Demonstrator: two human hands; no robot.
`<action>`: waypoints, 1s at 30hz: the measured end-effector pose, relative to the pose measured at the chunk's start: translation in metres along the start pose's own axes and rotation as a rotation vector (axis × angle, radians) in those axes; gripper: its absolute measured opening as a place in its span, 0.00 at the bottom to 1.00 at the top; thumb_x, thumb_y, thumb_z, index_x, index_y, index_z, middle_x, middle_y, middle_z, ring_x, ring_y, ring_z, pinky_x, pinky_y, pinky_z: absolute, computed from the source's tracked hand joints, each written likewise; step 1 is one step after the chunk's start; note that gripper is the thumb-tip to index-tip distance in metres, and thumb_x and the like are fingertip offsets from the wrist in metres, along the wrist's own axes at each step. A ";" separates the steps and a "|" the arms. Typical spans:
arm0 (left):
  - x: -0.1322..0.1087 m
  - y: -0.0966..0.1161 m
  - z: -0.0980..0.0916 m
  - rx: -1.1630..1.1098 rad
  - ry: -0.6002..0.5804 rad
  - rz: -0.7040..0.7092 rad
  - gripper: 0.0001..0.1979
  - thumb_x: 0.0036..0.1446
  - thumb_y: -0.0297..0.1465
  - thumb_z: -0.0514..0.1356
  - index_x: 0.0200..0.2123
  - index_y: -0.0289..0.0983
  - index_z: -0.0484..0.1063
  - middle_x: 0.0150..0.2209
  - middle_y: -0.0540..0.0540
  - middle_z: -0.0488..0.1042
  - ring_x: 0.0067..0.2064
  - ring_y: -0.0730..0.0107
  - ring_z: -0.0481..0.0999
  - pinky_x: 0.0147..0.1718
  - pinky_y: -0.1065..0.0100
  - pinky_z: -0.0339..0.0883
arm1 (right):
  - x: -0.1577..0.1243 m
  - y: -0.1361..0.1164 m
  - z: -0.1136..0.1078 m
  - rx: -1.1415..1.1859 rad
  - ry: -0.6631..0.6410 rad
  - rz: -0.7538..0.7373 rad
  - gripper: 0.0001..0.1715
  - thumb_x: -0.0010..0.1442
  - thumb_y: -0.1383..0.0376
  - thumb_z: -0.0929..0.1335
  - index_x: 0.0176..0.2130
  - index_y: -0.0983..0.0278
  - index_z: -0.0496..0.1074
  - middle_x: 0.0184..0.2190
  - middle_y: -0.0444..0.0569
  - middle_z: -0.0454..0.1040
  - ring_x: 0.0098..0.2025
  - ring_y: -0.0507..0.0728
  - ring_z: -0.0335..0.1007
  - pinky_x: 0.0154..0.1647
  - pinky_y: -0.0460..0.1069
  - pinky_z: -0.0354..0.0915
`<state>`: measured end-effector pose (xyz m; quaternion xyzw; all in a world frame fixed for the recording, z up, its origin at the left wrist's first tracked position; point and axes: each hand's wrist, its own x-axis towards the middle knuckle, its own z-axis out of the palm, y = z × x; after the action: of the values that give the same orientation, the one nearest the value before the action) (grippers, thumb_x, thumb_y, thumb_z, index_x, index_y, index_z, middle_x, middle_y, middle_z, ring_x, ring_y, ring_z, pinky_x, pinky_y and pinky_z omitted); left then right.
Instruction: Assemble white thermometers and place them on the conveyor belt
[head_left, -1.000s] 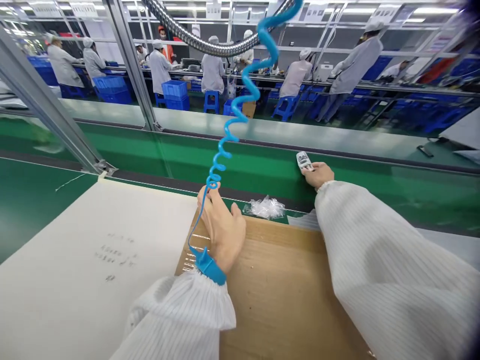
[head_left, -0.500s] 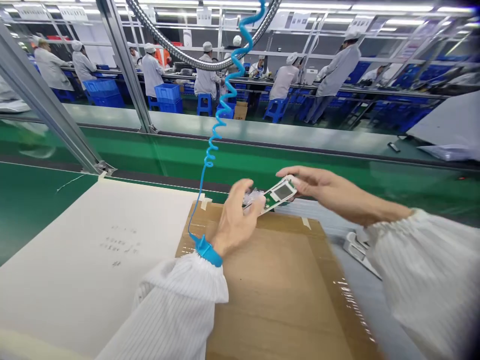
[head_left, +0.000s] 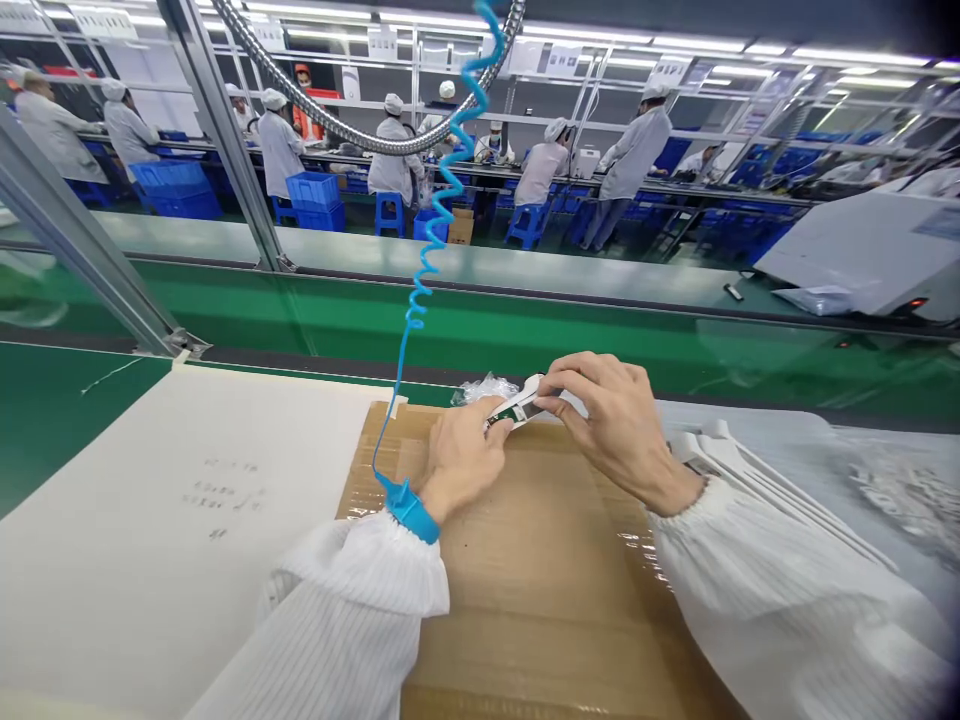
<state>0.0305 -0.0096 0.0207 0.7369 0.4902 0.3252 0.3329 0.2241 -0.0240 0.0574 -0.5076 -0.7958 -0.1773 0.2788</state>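
White handheld device [head_left: 519, 409], held between both hands.
Head view: the left hand [head_left: 465, 452] grips the device's left end; the right hand [head_left: 616, 425] is closed on its right end. Device position: at the far edge of the taped cardboard [head_left: 540, 580], beside clear plastic wrapping [head_left: 486, 388].

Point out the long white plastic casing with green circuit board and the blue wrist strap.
Long white plastic casing with green circuit board [head_left: 519, 410]: head view, middle of its open face.
Blue wrist strap [head_left: 414, 514]: head view, band's outside.
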 end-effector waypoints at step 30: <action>0.011 -0.017 -0.005 -0.108 0.165 -0.237 0.12 0.64 0.34 0.58 0.46 0.39 0.77 0.34 0.45 0.80 0.32 0.62 0.78 0.36 0.64 0.65 | 0.010 -0.012 0.028 0.025 -0.091 -0.039 0.13 0.71 0.66 0.64 0.36 0.58 0.75 0.43 0.46 0.82 0.44 0.58 0.70 0.53 0.59 0.52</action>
<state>0.0209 0.0063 0.0115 0.6258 0.5813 0.3690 0.3665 0.2027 -0.0054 0.0418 -0.4961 -0.8193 -0.1495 0.2453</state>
